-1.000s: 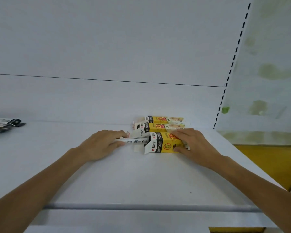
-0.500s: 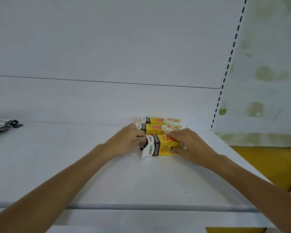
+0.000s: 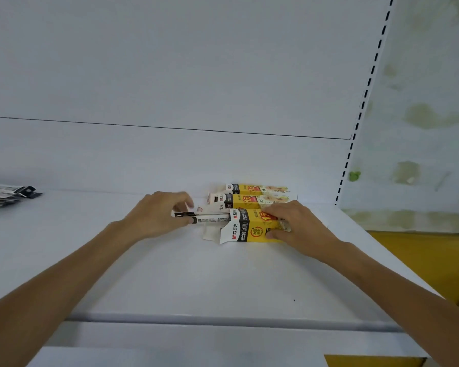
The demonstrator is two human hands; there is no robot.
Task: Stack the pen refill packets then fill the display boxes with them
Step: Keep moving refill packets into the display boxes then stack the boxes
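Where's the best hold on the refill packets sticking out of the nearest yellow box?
Probably their free left end, pinched from the left as the left hand does: the refill packets lie lengthwise, right end already inside the display box, which the right hand steadies.

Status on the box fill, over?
Left hand pinching refill packets, part-way into front display box. Right hand gripping that box. Nothing in the way.

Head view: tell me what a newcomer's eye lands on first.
The three yellow display boxes lying side by side at the back of the white shelf draw the eye first. The right hand holds the nearest box while the left hand pinches refill packets at its open left end. A loose packet pile lies far left.
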